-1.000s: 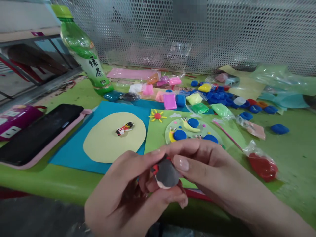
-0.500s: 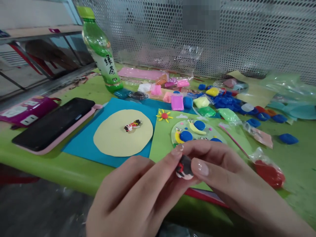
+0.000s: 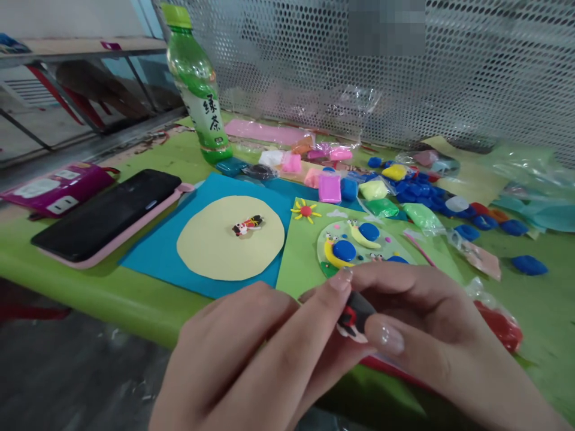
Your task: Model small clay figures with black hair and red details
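Both my hands pinch a small clay figure (image 3: pixel 354 311), dark grey with red and white parts, just in front of the green table's near edge. My left hand (image 3: pixel 251 353) holds it from the left with fingertips on top. My right hand (image 3: pixel 417 323) grips it from the right, thumb on its front. Behind the hands lies a light green sheet (image 3: pixel 300 257) with clay snails (image 3: pixel 354 242) and a clay sun (image 3: pixel 306 211). On the blue sheet (image 3: pixel 157 257) a cream paper circle (image 3: pixel 224 248) carries a tiny clay figure (image 3: pixel 247 225).
A black phone in a pink case (image 3: pixel 108 212) and a magenta box (image 3: pixel 56 188) lie at the left. A green tea bottle (image 3: pixel 197 84) stands at the back. Bagged clay pieces (image 3: pixel 372 188) and blue lumps (image 3: pixel 422 191) are scattered behind; a red clay bag (image 3: pixel 498 320) sits right. Perforated mesh (image 3: pixel 449 66) closes the back.
The view has shifted left and down, so everything sits further right. My hands have turned the clay figure; less of its grey body shows and my right thumb now covers its front.
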